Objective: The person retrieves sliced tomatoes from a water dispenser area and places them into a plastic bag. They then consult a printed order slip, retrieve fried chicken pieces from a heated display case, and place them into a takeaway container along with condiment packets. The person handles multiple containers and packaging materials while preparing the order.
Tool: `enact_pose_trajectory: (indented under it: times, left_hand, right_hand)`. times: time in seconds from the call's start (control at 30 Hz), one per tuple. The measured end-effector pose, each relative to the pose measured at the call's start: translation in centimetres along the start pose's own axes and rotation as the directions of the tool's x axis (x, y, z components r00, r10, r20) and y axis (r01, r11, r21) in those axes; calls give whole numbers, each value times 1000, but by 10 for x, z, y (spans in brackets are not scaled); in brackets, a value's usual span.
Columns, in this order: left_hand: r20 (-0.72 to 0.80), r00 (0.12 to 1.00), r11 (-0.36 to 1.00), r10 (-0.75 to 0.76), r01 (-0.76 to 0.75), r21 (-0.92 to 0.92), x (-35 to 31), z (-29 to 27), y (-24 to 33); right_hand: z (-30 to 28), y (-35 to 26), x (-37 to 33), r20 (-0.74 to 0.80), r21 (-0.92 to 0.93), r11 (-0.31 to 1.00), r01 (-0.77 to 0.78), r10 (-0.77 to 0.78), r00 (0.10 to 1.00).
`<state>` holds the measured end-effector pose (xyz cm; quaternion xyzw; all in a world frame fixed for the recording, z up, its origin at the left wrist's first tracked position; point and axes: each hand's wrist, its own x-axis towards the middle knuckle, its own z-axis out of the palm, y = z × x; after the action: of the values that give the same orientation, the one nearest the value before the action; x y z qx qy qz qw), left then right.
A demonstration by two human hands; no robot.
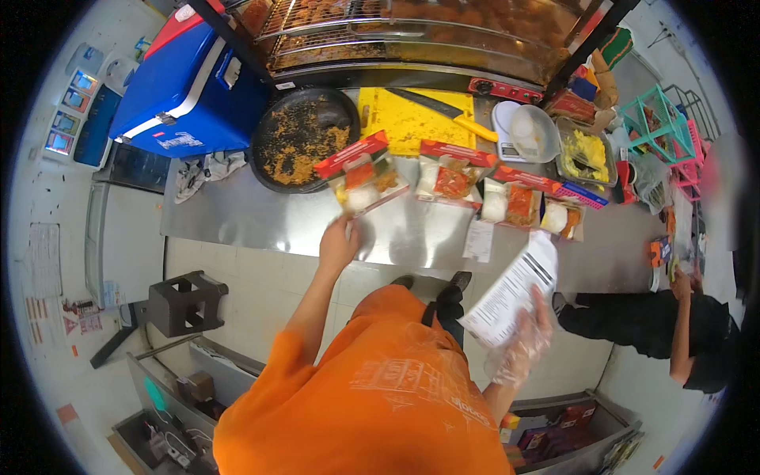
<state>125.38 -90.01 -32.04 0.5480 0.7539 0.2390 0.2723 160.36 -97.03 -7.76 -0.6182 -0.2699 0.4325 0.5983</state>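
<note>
My left hand (pixel 340 242), bare, is at the near corner of the leftmost food box (pixel 362 178), its fingers closed on that edge. The box has a red top flap and a clear front showing white rice and orange-red food; it sits askew. Three similar boxes stand to its right: one food box (pixel 450 176), another food box (pixel 511 201) and a partly covered food box (pixel 560 219). Held by my right hand (pixel 524 336), in a clear plastic glove, is a long white printed paper slip (pixel 513 291), in front of the counter edge.
On the steel counter (pixel 261 218) are a black pan (pixel 305 142) of crumbs, yellow board (pixel 376 119), knife (pixel 443 111), white scale (pixel 514 131) and food tray (pixel 586 154). A blue cooler (pixel 190 95) stands left; a co-worker (pixel 681 332) is at right.
</note>
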Motion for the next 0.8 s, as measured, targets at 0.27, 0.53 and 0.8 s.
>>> enact_pose_trajectory:
  times: [0.27, 0.53, 0.8]
  left_hand:
    - [883, 340, 864, -323, 487, 129, -135, 43, 74]
    - [230, 953, 606, 196, 66, -792, -32, 66, 332]
    - [316, 944, 703, 95, 162, -693, 9, 121, 344]
  right_hand:
    - [-38, -22, 171, 403, 13, 998, 56, -57, 913]
    - [-57, -7, 258, 811, -136, 916, 378, -116, 573]
    - [-78, -33, 297, 743, -227, 962, 150, 72, 665]
